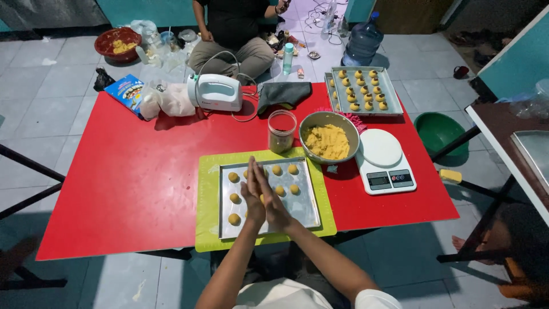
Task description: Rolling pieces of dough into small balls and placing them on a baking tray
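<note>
Hands pressed flat together over tray, dough hidden between. Too much pressure could flatten it; could also drop onto balls below.

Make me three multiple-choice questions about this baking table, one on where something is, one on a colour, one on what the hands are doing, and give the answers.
1. Where does the metal bowl of yellow dough stand?
A. on the floor
B. on the red table, between the clear jar and the white kitchen scale
C. on the near baking tray

2. What colour is the mat under the near baking tray?
A. yellow-green
B. black
C. white

3. How are the person's hands?
A. apart, each lifting a tray
B. resting flat on the table
C. pressed palm to palm above the tray

Answers: 1 B, the bowl sits on the table with the jar on one side and the scale on the other. 2 A, a yellow-green border shows all round the tray. 3 C, the left hand and right hand meet palm to palm over the dough balls.
</note>
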